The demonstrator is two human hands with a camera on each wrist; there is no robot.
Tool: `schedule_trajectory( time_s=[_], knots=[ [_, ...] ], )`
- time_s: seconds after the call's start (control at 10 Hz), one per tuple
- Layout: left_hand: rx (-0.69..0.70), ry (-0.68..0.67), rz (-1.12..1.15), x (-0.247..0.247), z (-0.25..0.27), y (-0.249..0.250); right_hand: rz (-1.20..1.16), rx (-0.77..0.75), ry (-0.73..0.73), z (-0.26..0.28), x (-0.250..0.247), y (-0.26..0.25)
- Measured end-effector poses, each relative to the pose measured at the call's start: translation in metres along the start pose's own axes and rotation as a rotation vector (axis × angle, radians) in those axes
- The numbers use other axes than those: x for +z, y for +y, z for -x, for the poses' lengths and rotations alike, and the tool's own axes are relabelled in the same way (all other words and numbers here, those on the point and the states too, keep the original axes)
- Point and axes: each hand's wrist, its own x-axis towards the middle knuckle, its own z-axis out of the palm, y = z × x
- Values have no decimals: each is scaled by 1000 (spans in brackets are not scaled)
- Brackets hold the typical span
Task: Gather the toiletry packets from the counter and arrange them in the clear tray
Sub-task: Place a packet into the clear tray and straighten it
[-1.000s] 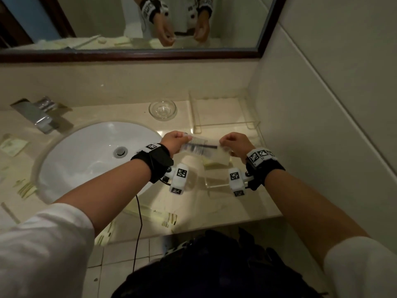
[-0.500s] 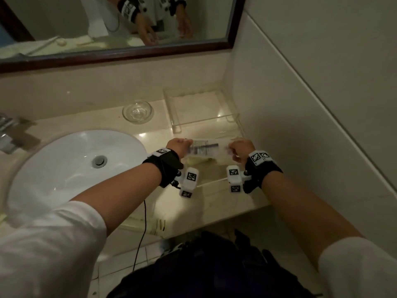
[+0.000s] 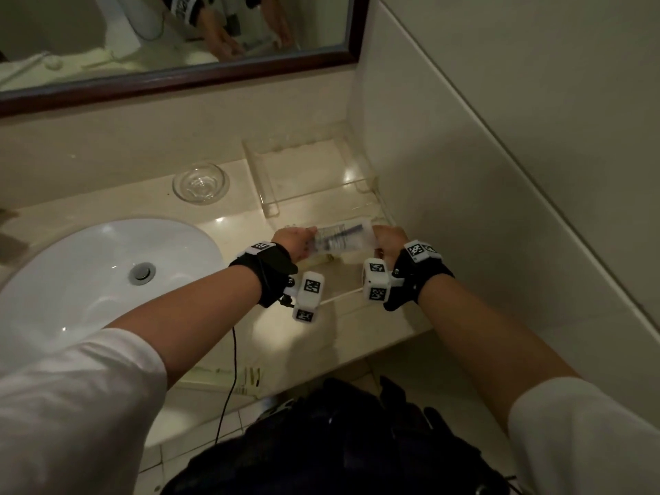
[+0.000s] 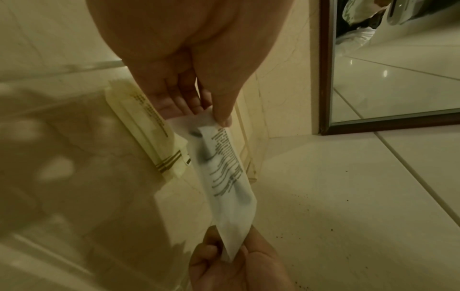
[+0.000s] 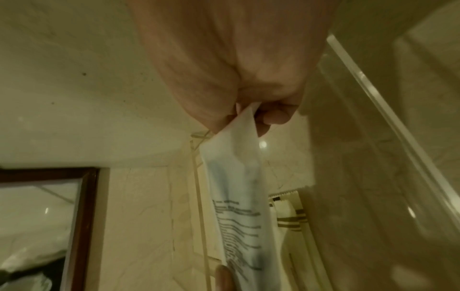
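A translucent white packet [image 3: 339,239] with dark print is stretched between my two hands above the counter. My left hand [image 3: 303,241] pinches its left end between thumb and fingers [image 4: 224,116]. My right hand [image 3: 380,241] pinches the other end [image 5: 248,118]. Under the packet lies a cream packet [image 4: 149,126] with gold stripes, inside a low clear tray whose front rim [image 3: 343,297] shows below my wrists. A second clear tray [image 3: 271,209] stands behind it in the corner, with nothing visible in it.
A small glass dish [image 3: 200,182] sits left of the far tray. The white sink [image 3: 89,280] fills the left of the counter. The tiled wall [image 3: 464,209] stands close on the right. Striped packets [image 3: 250,378] lie at the counter's front edge.
Both hands have carried the white packet a little forward and lower over the near tray, still pinching both ends. My head has turned right, so the faucet has left the view.
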Motion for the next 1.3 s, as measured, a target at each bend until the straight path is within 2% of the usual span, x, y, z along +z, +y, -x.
schedule_trajectory(
  time_s=[0.1, 0.2, 0.5, 0.7, 0.9, 1.0, 1.1, 1.3],
  knots=[
    [3, 30, -15, 1, -1, 3, 182, -113, 87, 1, 0, -3],
    [13, 51, -65, 1, -1, 5, 309, -168, 103, 1, -1, -4],
    [29, 59, -52, 15, -4, 9, 469, -204, 93, -17, -6, 2],
    [-38, 68, 67, 23, -21, 9, 345, -164, 114, -24, -14, -1],
    [-63, 71, -75, 29, -29, 19, 286, -154, 145, -34, -16, -4],
    [6, 56, -246, 32, -35, 22, 397, -238, 211, -39, -14, -7],
    [67, 23, -357, 34, -37, 27, 512, -251, 232, -45, -15, -6],
    [91, 10, -479, 36, -37, 33, 649, -264, 264, -55, -12, -8]
  ],
)
